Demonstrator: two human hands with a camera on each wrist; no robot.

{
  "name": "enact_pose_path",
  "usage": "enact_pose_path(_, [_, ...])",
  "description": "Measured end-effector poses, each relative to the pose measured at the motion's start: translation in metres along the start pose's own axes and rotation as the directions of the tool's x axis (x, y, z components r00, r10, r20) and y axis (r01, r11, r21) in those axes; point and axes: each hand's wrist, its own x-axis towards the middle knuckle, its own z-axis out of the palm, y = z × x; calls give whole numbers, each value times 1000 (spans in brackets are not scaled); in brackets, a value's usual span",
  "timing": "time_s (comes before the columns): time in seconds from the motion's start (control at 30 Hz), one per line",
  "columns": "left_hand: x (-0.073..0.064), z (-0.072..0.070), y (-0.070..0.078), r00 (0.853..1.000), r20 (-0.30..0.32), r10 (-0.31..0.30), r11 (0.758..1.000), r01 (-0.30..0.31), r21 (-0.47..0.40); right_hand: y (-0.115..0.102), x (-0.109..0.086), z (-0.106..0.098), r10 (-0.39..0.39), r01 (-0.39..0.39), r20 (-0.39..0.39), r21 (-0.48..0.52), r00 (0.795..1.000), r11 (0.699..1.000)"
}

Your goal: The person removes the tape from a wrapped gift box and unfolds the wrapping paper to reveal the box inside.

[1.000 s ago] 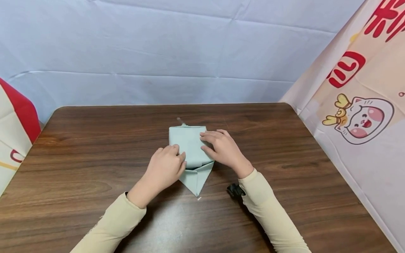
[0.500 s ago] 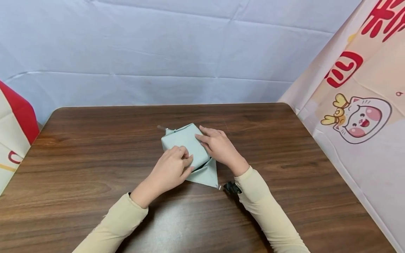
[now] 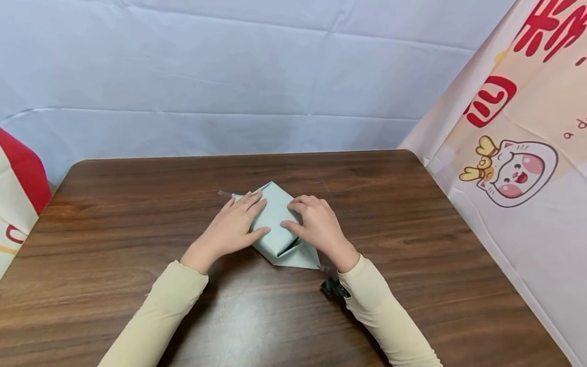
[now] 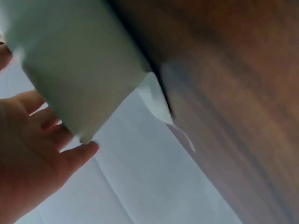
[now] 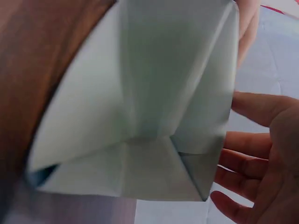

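Pale-green creased paper packet [image 3: 279,232] under hands

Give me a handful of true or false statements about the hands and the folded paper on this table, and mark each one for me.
1. Both hands rest on the pale green folded paper. True.
2. The left hand lies with its fingers straight on the paper. True.
3. The paper lies on a white table. False: the table is dark brown wood.
4. The right hand is lifted well clear of the paper. False: its fingers touch the paper's top.
5. The person wears short sleeves. False: cream long sleeves reach the wrists.
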Motion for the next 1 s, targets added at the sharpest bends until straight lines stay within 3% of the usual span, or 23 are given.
enact_pose_path(0.1, [-2, 1, 5, 999, 24, -41, 998, 40, 41, 2, 1, 1, -8, 8, 21, -14, 1000, 1000])
enact_pose_path(0.2, [-4, 1, 14, 997, 0, -75, 992, 74, 107, 5, 4, 0, -27, 27, 35, -11, 999, 1000])
enact_pose_path(0.33, [-6, 1, 23, 994, -63, -87, 981, 96, 169, 11, 8, -1, -42, 41, 59, 19, 997, 999])
enact_pose_path(0.5, [-6, 4, 26, 981, -175, -77, 980, 107, 166, 17, 11, -1, -77, 71, 72, 81, 994, 994])
enact_pose_path(0.6, [-3, 7, 23, 976, -204, -79, 982, 111, 154, 20, 13, 0, -94, 83, 86, 119, 992, 989])
enact_pose_path(0.8, [2, 13, 18, 986, -109, -123, 987, 133, 91, 25, 19, 4, -118, 95, 119, 179, 986, 979])
enact_pose_path(1.0, [4, 14, 17, 979, -74, -191, 976, 197, 91, 27, 29, 7, -126, 95, 134, 214, 983, 972])
